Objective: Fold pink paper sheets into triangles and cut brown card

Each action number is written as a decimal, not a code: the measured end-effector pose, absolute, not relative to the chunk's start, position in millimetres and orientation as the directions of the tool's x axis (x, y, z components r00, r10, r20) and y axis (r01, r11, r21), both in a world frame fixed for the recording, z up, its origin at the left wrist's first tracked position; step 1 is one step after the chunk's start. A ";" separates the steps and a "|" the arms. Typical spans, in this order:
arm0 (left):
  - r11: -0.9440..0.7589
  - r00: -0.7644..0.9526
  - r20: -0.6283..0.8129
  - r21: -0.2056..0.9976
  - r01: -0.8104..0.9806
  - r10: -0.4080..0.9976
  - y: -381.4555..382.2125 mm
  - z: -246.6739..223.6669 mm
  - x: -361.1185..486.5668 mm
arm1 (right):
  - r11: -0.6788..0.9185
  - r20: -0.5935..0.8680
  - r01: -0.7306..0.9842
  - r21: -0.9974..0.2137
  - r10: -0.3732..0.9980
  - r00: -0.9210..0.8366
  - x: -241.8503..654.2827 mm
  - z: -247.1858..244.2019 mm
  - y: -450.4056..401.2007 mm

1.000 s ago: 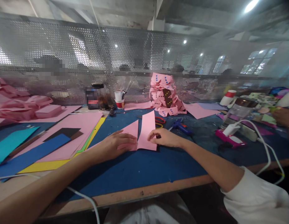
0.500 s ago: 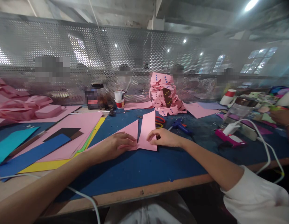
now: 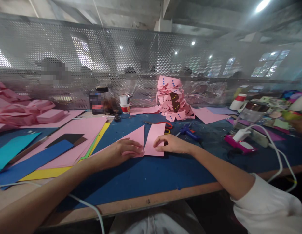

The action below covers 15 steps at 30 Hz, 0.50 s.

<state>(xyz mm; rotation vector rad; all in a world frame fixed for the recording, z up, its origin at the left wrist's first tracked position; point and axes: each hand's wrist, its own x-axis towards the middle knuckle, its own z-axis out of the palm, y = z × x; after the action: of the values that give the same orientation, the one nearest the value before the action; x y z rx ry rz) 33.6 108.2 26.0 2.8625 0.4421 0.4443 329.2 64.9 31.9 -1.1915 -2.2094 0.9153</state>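
Note:
A pink paper sheet (image 3: pixel 153 139) lies folded on the blue table mat (image 3: pixel 146 175), with one flap pointing up on the left and another on the right. My left hand (image 3: pixel 119 151) presses flat on its left part. My right hand (image 3: pixel 169 144) pinches the sheet's right flap near the lower edge, fingers curled on the paper.
Stacked coloured sheets (image 3: pixel 58 146) lie at left. A heap of pink dotted pieces (image 3: pixel 172 100), scissors (image 3: pixel 165 125) and a blue glue gun (image 3: pixel 187 131) sit behind. A pink device (image 3: pixel 240 145) with white cable (image 3: pixel 275 146) is at right, near another person's hand (image 3: pixel 298 125).
The right flap of the pink sheet has dropped lower and flatter toward the table under my right hand. My left hand has stayed pressed on the sheet.

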 end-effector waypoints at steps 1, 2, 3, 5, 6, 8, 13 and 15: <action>-0.932 0.912 0.255 0.258 0.256 0.322 109.0 25.6 33.2 | 0.400 0.081 0.541 -0.740 0.851 -0.518 329.2 32.6 64.2; -0.929 0.914 0.245 0.264 0.258 0.323 109.4 25.7 32.9 | 0.398 0.078 0.540 -0.742 0.850 -0.521 329.1 33.1 63.5; -0.927 0.915 0.239 0.268 0.261 0.327 109.1 26.3 32.9 | 0.397 0.074 0.540 -0.742 0.849 -0.523 329.0 33.6 62.9; -0.924 0.913 0.233 0.272 0.268 0.334 107.0 28.9 33.2 | 0.393 0.067 0.543 -0.742 0.849 -0.524 328.7 34.2 61.9; -0.923 0.913 0.231 0.275 0.269 0.335 105.8 30.3 33.5 | 0.391 0.062 0.544 -0.742 0.849 -0.525 328.6 34.3 61.7; -0.922 0.915 0.227 0.281 0.268 0.335 104.4 32.1 34.0 | 0.386 0.054 0.537 -0.750 0.845 -0.532 328.5 33.8 61.7; -0.929 0.918 0.237 0.275 0.249 0.317 108.7 27.8 33.2 | 0.405 0.070 0.505 -0.762 0.827 -0.557 329.8 30.3 63.9; -0.925 0.918 0.226 0.275 0.261 0.326 110.7 25.8 32.7 | 0.411 0.072 0.503 -0.760 0.823 -0.563 330.5 29.0 64.7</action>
<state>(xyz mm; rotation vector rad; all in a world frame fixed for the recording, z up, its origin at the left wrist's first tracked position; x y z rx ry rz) 32.7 110.7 25.8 2.8393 0.4410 0.3940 330.5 64.7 29.0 -1.1303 -2.2324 0.9816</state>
